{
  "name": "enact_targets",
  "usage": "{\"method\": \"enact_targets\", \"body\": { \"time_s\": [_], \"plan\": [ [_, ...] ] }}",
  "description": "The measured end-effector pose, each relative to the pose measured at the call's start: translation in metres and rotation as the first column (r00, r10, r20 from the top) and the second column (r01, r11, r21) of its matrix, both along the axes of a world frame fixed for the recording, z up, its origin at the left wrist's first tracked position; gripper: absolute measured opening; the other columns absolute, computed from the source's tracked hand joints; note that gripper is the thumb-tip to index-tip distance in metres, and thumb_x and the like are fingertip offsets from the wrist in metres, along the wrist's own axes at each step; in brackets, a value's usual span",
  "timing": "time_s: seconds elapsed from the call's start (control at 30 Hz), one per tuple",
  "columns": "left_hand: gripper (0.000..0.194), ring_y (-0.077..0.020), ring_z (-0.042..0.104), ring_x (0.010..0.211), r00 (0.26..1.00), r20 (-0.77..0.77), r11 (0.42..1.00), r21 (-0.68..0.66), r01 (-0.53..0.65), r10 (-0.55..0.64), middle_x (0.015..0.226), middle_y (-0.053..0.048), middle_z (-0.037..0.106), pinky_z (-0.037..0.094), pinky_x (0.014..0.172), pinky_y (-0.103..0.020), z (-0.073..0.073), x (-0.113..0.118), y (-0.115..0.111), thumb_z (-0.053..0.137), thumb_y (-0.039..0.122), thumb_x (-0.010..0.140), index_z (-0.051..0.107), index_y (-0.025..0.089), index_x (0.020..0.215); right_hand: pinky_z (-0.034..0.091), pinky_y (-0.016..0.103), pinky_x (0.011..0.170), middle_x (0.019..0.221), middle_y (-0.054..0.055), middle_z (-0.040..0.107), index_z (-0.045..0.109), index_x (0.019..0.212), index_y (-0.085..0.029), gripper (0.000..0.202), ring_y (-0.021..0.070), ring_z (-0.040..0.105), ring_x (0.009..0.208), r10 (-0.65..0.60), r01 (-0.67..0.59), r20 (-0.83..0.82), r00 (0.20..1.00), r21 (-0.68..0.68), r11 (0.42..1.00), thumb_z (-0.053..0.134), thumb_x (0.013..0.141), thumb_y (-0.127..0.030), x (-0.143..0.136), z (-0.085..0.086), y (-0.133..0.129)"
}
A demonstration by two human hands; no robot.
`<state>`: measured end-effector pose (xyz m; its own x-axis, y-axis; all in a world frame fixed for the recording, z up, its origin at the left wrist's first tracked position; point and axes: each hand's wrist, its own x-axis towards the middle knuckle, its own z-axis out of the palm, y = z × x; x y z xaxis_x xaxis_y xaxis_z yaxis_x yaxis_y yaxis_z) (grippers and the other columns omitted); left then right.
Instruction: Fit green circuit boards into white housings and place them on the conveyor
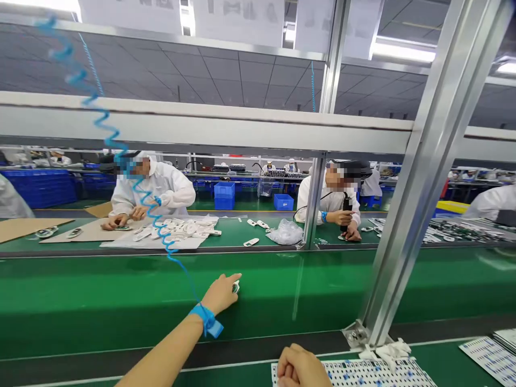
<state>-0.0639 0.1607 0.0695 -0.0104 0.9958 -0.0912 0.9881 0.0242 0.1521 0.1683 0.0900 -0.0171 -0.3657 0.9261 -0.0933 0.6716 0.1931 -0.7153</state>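
My left hand (221, 293) reaches out over the green conveyor belt (100, 301) and holds a small white part (236, 287) at its fingertips, just above or on the belt. A blue wrist strap (207, 320) sits on that wrist, with a blue coiled cord (121, 156) rising up to the left. My right hand (300, 368) rests near the bottom edge, fingers curled, on a white sheet with rows of blue dots (374, 373). I cannot tell whether it holds anything.
A slanted aluminium post (419, 177) is bolted beside the belt on the right. Small white pieces (387, 350) lie at its foot. Across the belt, two people in white coats work at a table with white parts (181, 228) and a plastic bag (286, 233).
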Motion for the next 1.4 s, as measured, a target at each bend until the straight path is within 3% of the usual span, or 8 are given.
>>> {"method": "enact_targets", "body": {
  "time_s": [0.13,0.33,0.43,0.6,0.7,0.9,1.17,1.4],
  "plan": [
    [0.051,-0.0226,0.067,0.091,0.998,0.045,0.998,-0.043,0.034,-0.032,0.114,-0.007,0.053,0.052,0.087,-0.035,0.001,0.004,-0.068,0.054,0.006,0.083,0.056,0.033,0.127,0.038,0.022,0.064,0.083,0.003,0.065,0.068,0.073,-0.018,0.026,0.0145,0.062,0.071,0.006,-0.008,0.067,0.998,0.02,1.0,0.053,0.07,0.004,0.0,0.015,-0.008],
    [0.034,-0.0242,0.065,0.095,0.989,0.132,0.997,-0.042,-0.063,0.068,0.124,-0.016,0.04,0.053,0.081,-0.035,-0.016,0.028,-0.129,0.039,0.013,0.094,0.057,0.013,0.123,0.034,0.026,0.063,0.086,0.004,0.061,0.059,0.076,-0.019,0.025,0.0184,0.059,0.078,0.043,-0.048,0.109,0.993,0.043,0.998,0.044,0.082,0.0,0.001,0.021,-0.019],
    [0.045,-0.0208,0.063,0.097,0.969,0.247,0.997,-0.073,0.003,0.015,0.124,-0.015,0.043,0.05,0.084,-0.03,-0.013,0.022,-0.132,0.029,0.004,0.092,0.051,0.011,0.131,0.033,0.027,0.065,0.089,0.004,0.059,0.053,0.077,-0.02,0.022,0.0185,0.056,0.079,0.054,-0.058,0.07,0.996,0.054,0.997,0.042,0.082,-0.001,0.004,0.015,-0.02],
    [0.064,-0.0253,0.052,0.115,0.951,0.202,0.967,-0.057,0.249,-0.233,0.125,-0.004,0.053,0.046,0.095,-0.035,-0.004,-0.004,-0.125,0.043,-0.009,0.07,0.063,0.027,0.118,0.032,0.027,0.067,0.084,0.002,0.053,0.046,0.076,-0.021,0.015,0.0163,0.05,0.074,0.155,-0.153,-0.018,0.988,0.081,0.985,0.046,0.077,-0.005,0.013,0.001,-0.013],
    [0.056,-0.0262,0.056,0.108,0.945,0.218,0.962,-0.069,0.263,-0.243,0.121,-0.005,0.057,0.047,0.091,-0.037,-0.009,-0.003,-0.124,0.051,-0.006,0.069,0.065,0.024,0.113,0.032,0.027,0.067,0.083,0.002,0.048,0.046,0.076,-0.02,0.004,0.0162,0.047,0.072,0.216,-0.21,-0.129,0.968,0.053,0.976,0.049,0.079,-0.018,0.02,-0.004,-0.009],
    [0.032,-0.0275,0.053,0.1,0.92,0.327,0.966,-0.059,0.25,-0.218,0.101,-0.002,0.061,0.041,0.091,-0.041,-0.03,0.021,-0.133,0.078,0.016,0.07,0.071,0.028,0.098,0.028,0.026,0.064,0.073,-0.004,0.039,0.049,0.079,-0.02,0.024,0.0135,0.036,0.067,0.202,-0.265,-0.38,0.903,-0.12,0.957,0.05,0.084,-0.044,0.03,0.009,-0.006],
    [0.034,-0.0234,0.049,0.102,0.866,0.479,0.979,-0.062,0.196,-0.143,0.101,-0.001,0.057,0.033,0.1,-0.04,-0.046,0.018,-0.131,0.078,0.011,0.067,0.069,0.027,0.097,0.031,0.023,0.061,0.069,-0.003,0.047,0.059,0.067,-0.016,0.006,0.0112,0.044,0.064,0.151,-0.2,-0.303,0.941,-0.135,0.971,0.055,0.065,-0.012,-0.017,0.028,-0.011],
    [0.03,-0.0224,0.049,0.098,0.839,0.517,0.978,-0.014,0.208,-0.171,0.096,0.002,0.057,0.035,0.094,-0.037,-0.046,0.019,-0.132,0.082,0.016,0.068,0.07,0.029,0.092,0.034,0.022,0.063,0.075,-0.002,0.056,0.065,0.069,-0.017,0.012,0.0123,0.051,0.07,0.182,-0.202,-0.156,0.971,-0.128,0.971,0.057,0.069,-0.008,-0.028,0.039,-0.015]
  ]
}}
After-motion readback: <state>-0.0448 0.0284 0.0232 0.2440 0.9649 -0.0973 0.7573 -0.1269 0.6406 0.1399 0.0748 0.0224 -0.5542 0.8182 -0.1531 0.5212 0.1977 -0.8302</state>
